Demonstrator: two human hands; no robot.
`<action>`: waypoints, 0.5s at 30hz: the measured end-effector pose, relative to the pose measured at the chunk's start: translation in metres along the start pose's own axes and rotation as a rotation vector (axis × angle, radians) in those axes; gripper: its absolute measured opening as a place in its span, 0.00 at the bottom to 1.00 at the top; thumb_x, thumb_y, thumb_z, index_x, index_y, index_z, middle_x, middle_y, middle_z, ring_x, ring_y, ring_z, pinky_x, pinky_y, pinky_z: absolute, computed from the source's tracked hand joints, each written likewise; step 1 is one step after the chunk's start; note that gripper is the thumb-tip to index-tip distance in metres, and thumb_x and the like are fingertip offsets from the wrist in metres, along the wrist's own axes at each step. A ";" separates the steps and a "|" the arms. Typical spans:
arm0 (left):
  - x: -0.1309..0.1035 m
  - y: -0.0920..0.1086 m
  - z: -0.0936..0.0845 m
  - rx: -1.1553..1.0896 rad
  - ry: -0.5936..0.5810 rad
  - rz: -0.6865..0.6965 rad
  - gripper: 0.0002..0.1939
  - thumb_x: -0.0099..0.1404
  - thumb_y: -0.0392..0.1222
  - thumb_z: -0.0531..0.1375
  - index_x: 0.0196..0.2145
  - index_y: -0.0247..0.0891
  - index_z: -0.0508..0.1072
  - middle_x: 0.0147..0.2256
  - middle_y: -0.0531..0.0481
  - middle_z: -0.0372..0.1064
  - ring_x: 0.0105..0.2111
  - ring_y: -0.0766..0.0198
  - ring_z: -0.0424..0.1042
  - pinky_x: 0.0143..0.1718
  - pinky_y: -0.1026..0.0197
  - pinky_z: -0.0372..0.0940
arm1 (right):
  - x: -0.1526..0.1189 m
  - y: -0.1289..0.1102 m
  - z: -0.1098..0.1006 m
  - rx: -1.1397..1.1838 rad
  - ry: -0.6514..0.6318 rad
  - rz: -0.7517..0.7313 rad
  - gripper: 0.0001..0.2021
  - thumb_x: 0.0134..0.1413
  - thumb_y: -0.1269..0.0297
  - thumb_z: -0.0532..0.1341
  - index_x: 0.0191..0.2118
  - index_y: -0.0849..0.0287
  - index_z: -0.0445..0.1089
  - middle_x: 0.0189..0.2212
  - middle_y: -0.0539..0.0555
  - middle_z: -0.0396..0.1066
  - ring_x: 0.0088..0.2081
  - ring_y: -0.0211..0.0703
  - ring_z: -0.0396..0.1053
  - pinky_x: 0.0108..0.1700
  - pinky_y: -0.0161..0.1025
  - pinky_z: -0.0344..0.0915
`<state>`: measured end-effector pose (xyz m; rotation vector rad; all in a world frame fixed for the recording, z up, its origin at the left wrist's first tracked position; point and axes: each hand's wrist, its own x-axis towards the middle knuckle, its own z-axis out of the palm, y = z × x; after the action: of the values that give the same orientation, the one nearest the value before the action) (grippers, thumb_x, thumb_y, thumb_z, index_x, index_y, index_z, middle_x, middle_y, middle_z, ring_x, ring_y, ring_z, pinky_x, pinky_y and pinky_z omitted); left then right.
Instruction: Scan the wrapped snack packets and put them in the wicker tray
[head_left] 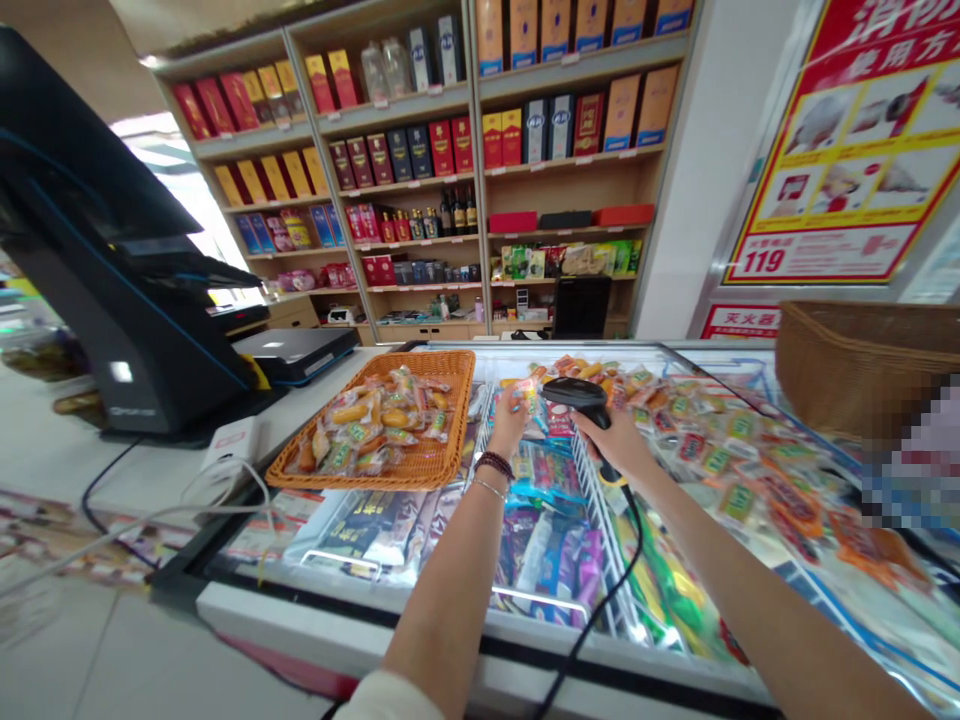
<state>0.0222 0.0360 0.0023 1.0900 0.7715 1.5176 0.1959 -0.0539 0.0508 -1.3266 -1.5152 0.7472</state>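
Note:
My right hand [604,435] is closed round the grip of a black handheld barcode scanner [574,392], and its cable hangs down across the freezer. In front of the scanner's head, my left hand [510,415] pinches a small clear snack packet [531,398] with a red and white label. Left of my hands, an orange woven basket [450,470] holds several wrapped snacks [367,415] that look like sausages. More wrapped snacks [686,425] lie spread on the freezer's glass top to the right. Through the glass, ice cream packs [551,475] show below my hands.
A black checkout terminal [142,290] and a flat black scale-like device [300,350] stand on the counter at left. A white box with cables [231,443] sits before them. At right is a brown basket [847,360]. Shelves of boxes and bottles [442,150] line the back.

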 end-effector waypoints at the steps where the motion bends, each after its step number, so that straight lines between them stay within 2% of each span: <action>1: 0.000 0.000 0.000 0.004 -0.006 0.001 0.20 0.57 0.36 0.66 0.48 0.38 0.72 0.31 0.53 0.71 0.29 0.68 0.71 0.32 0.66 0.66 | 0.000 0.000 0.000 0.000 0.003 -0.001 0.18 0.54 0.47 0.63 0.23 0.54 0.63 0.10 0.47 0.63 0.12 0.38 0.59 0.19 0.36 0.57; 9: -0.004 0.003 0.002 -0.007 -0.025 0.027 0.20 0.57 0.35 0.67 0.48 0.40 0.73 0.34 0.53 0.71 0.32 0.68 0.71 0.36 0.65 0.70 | -0.001 -0.005 0.002 0.059 -0.012 0.018 0.20 0.52 0.46 0.64 0.21 0.53 0.61 0.10 0.49 0.63 0.13 0.39 0.61 0.18 0.36 0.58; 15: -0.002 0.004 0.004 0.011 0.064 -0.033 0.21 0.56 0.34 0.68 0.48 0.40 0.72 0.34 0.52 0.71 0.32 0.68 0.70 0.35 0.66 0.68 | -0.003 -0.008 0.001 0.068 -0.008 0.007 0.19 0.52 0.46 0.64 0.22 0.52 0.61 0.11 0.48 0.62 0.12 0.39 0.61 0.17 0.36 0.57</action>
<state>0.0242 0.0335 0.0066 1.0362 0.8387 1.5279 0.1913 -0.0590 0.0570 -1.2808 -1.4792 0.8020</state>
